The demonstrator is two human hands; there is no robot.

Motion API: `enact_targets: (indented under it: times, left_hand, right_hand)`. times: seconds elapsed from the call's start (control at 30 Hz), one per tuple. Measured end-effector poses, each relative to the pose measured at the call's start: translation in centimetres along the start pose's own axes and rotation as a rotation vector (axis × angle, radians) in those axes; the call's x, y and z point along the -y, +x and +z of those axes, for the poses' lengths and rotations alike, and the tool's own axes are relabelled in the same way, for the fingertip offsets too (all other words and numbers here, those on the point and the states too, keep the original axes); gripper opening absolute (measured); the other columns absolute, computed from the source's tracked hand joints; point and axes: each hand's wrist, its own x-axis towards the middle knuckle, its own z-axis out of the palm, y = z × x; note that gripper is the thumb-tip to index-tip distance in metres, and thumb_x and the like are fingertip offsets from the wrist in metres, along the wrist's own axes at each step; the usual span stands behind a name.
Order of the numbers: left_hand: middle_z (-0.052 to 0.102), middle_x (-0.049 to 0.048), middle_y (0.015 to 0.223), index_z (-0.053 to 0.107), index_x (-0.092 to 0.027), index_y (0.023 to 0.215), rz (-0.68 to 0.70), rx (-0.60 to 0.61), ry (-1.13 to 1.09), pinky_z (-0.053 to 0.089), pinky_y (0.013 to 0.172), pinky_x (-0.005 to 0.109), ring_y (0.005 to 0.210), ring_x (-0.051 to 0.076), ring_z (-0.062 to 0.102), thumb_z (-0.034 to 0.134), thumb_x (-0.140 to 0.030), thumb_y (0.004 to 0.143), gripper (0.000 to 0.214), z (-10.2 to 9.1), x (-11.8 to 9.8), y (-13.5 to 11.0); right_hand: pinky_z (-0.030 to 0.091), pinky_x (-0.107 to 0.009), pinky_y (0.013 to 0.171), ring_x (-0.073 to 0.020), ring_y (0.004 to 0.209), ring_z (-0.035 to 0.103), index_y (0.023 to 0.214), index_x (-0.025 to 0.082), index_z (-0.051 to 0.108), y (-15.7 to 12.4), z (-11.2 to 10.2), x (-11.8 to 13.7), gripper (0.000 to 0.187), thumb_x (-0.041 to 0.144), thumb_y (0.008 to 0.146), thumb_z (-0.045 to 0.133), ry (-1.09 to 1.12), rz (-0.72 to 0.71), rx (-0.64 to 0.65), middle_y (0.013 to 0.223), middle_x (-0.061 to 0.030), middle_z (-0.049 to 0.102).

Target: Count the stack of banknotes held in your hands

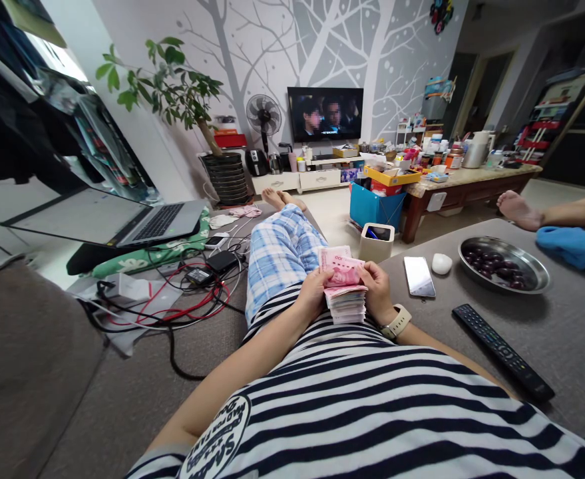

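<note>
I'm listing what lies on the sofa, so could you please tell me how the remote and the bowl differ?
The remote is long and narrow; the bowl is round. The remote is black, while the bowl is shiny silver. The remote's face carries buttons, whereas the bowl holds dark fruit. Both rest on the sofa.

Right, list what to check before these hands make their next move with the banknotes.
1. Left hand gripping the banknotes: ok, at their left edge.
2. Right hand gripping them too: ok, at the right edge.
3. Banknotes squared up: not ok, the upper pink ones splay unevenly.
4. Number of notes known: cannot tell, they overlap.
5. Phone clear of the right hand: ok, lying apart on the grey couch.
</note>
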Motion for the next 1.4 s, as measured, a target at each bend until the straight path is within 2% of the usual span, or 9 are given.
enact_targets:
  times: [0.17, 0.37, 0.77, 1.07, 1.27, 1.4]
  left_hand:
    - [0.076, 0.0056, 0.072, 0.070, -0.014, 0.075, 0.020, -0.097, -0.051, 0.057, 0.081, 0.033, 0.078, 0.022, 0.074, 0.078, -0.024, 0.070, 0.014, -0.2, 0.4, 0.7]
    - [0.076, 0.0070, 0.072, 0.071, -0.014, 0.076, -0.003, -0.107, -0.097, 0.058, 0.083, 0.035, 0.082, 0.024, 0.075, 0.067, -0.026, 0.079, 0.012, -0.4, 0.9, 1.3]
    - [0.077, 0.0071, 0.074, 0.071, -0.016, 0.072, 0.031, -0.108, -0.050, 0.060, 0.083, 0.037, 0.089, 0.026, 0.075, 0.069, -0.024, 0.071, 0.008, -0.2, 0.8, 1.0]
    - [0.077, 0.0069, 0.077, 0.071, -0.017, 0.070, 0.047, -0.060, -0.055, 0.057, 0.090, 0.040, 0.095, 0.029, 0.073, 0.075, -0.027, 0.062, 0.014, -0.5, 1.0, 1.2]
    - [0.078, 0.0055, 0.078, 0.072, -0.018, 0.074, 0.043, -0.045, -0.037, 0.058, 0.085, 0.038, 0.092, 0.027, 0.073, 0.075, -0.027, 0.067, 0.012, -0.7, 1.1, 1.2]
    - [0.077, 0.0062, 0.076, 0.070, -0.017, 0.074, 0.047, -0.122, -0.041, 0.056, 0.086, 0.036, 0.087, 0.025, 0.074, 0.076, -0.028, 0.070, 0.014, -0.9, 1.3, 1.5]
  right_hand:
    - [0.035, -0.028, 0.059, -0.0140, 0.060, 0.041, 0.064, 0.022, 0.050, -0.1, 0.0, 0.0, 0.032, 0.043, 0.083, 0.063, 0.020, -0.014, -0.003, 0.061, 0.0045, 0.046]
    - [0.040, -0.029, 0.062, -0.0151, 0.061, 0.045, 0.068, 0.022, 0.056, -0.3, 0.0, 0.1, 0.029, 0.044, 0.085, 0.063, 0.047, -0.055, 0.014, 0.063, 0.0034, 0.052]
    - [0.045, -0.031, 0.066, -0.0167, 0.064, 0.051, 0.070, 0.022, 0.059, -0.3, 0.0, 0.3, 0.027, 0.044, 0.085, 0.063, 0.059, -0.066, 0.020, 0.066, 0.0016, 0.057]
    - [0.044, -0.032, 0.067, -0.0170, 0.065, 0.052, 0.071, 0.021, 0.060, -0.4, 0.0, 0.4, 0.028, 0.045, 0.086, 0.062, 0.056, -0.073, 0.028, 0.067, 0.0012, 0.057]
    - [0.042, -0.031, 0.063, -0.0171, 0.063, 0.050, 0.068, 0.022, 0.057, -0.5, 0.0, 0.6, 0.037, 0.054, 0.087, 0.060, 0.035, -0.066, 0.027, 0.065, 0.0007, 0.056]
    - [0.039, -0.032, 0.055, -0.0164, 0.054, 0.045, 0.063, 0.023, 0.057, -0.7, 0.1, 0.8, 0.048, 0.059, 0.094, 0.048, 0.069, -0.041, 0.071, 0.057, -0.0003, 0.057]
